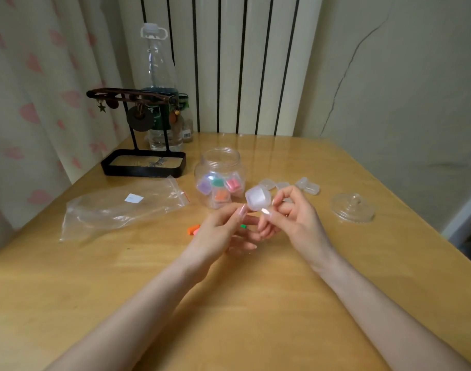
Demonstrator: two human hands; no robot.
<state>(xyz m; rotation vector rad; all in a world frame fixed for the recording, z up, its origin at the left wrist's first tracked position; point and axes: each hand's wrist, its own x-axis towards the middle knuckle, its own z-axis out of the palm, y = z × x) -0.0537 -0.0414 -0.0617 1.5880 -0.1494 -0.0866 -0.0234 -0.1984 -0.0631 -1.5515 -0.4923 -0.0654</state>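
My right hand (295, 220) pinches a small clear plastic box (258, 198) between thumb and fingers, held above the table. My left hand (221, 234) is just left of it, the straight thumb tip at the box's lower left corner and the fingers reaching under my right hand. A small green piece (243, 226) shows between my two hands; I cannot tell if it is held. Behind stands an open clear jar (219, 156) with several coloured small boxes inside. Small orange pieces (193, 229) lie on the table beside my left hand.
Several empty clear boxes (306, 185) lie behind my right hand, and the jar's lid (353, 207) sits further right. A clear zip bag (122, 210) lies at the left. A black jewellery stand (143, 167) and a big clear bottle (159, 76) stand at the wooden table's (255, 303) back left.
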